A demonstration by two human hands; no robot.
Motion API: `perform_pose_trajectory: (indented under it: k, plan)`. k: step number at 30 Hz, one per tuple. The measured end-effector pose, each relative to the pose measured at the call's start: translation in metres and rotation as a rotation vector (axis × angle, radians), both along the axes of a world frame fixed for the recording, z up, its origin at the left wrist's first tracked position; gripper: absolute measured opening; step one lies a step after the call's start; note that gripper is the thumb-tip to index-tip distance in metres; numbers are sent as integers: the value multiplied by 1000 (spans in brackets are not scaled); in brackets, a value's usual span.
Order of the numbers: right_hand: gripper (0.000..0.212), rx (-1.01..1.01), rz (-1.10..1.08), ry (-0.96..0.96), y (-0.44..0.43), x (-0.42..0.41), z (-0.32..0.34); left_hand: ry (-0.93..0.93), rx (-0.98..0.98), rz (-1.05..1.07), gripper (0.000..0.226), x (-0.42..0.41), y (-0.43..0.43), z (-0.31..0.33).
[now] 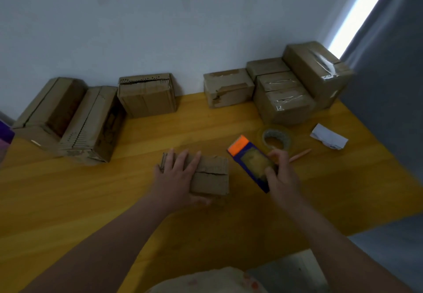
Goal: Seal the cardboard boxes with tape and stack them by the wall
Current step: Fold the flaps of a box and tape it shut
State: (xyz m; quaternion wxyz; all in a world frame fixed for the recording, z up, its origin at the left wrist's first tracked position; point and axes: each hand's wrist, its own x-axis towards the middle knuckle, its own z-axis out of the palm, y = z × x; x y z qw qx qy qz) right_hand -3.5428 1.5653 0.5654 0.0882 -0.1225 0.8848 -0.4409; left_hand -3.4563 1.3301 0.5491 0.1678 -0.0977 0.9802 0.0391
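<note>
Nearest you, at the bottom edge, a pale cloth (206,279) is cut off and too blurred to identify. Both your forearms reach out over the yellow wooden bench (114,201).

Your left hand (176,176) lies flat on the one small cardboard box (212,176) at the middle of the bench, fingers straight across its top, which shows no tape. Just beside it, your right hand (282,173) pinches the near end of one blue packet (251,162) with an orange far end; its label is unreadable.

Behind the packet lies one tape roll (272,132), flat on the bench. One pinkish pen (301,154) lies to its right, partly hidden by your right hand, and one crumpled white paper (328,137) sits near the right edge.

Along the far edge, against the wall (160,29), stand eight more boxes: three open-seamed boxes (146,98) towards the left, two of them leaning; one torn box (227,89) right of centre; and four taped boxes (283,105) clustered at the far right corner.

A purple object (5,133) is cut off at the left. A grey curtain (389,75) hangs to the right, with a strip of daylight beside it.
</note>
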Motion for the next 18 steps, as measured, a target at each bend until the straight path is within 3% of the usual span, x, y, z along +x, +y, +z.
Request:
perform_pose_trajectory:
  k: [2, 4, 7, 9, 12, 18]
  plan:
    - [21, -218, -28, -97, -4, 0, 28, 22, 5, 4, 124, 0, -1, 0]
    - [24, -313, 1, -104, -8, 3, 54, 37, 8, -31, 126, 0, 1, 1]
    - [66, -355, 88, -122, -16, 5, 81, 7, -6, -85, 131, -4, 6, 4]
    - [78, -379, 179, -171, -23, 3, 84, 3, -17, -104, 134, -6, 7, 4]
    - [80, -340, 298, -169, -38, 3, 72, 65, -57, -126, 130, -5, 4, 0]
    - [73, -115, 417, 44, -46, -5, 56, 121, -1, -207, 109, -5, -4, -1]
